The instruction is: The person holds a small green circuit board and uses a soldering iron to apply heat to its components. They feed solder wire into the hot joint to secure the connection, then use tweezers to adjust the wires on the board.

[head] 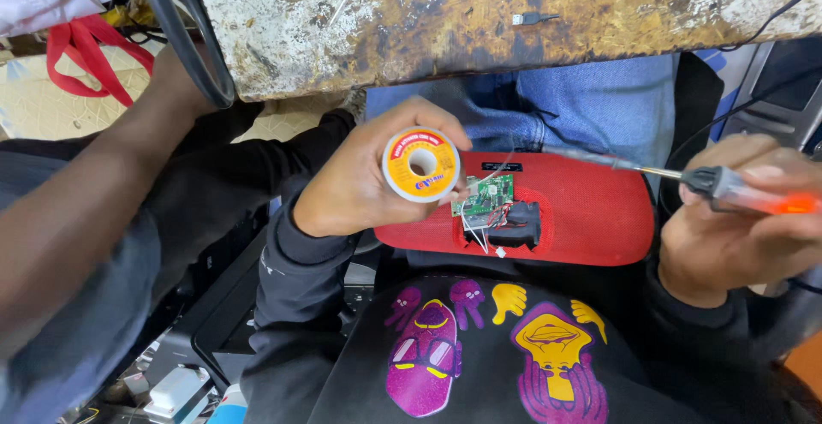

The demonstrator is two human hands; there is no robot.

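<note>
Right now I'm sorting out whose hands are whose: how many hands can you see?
2 hands show. The left hand holds a solder spool above the red speaker; the right hand grips a soldering iron. Another person's forearm reaches in; its hand is hidden.

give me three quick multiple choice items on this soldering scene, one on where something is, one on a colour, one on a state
1. Where does the red speaker rest?
A. on the worn tabletop
B. on the person's lap
C. on the floor

2. What colour is the small circuit board lifted out of the speaker?
A. green
B. blue
C. white

3. How is the soldering iron held?
A. lying loose on the tabletop
B. hanging by its cord
C. gripped in the right hand, tip toward the board

Answers:
1. B, the speaker lies across the jeans below the edge of the tabletop.
2. A, the board is green, with thin wires beside it.
3. C, the right hand grips the handle, while the left hand holds the solder spool.
</note>
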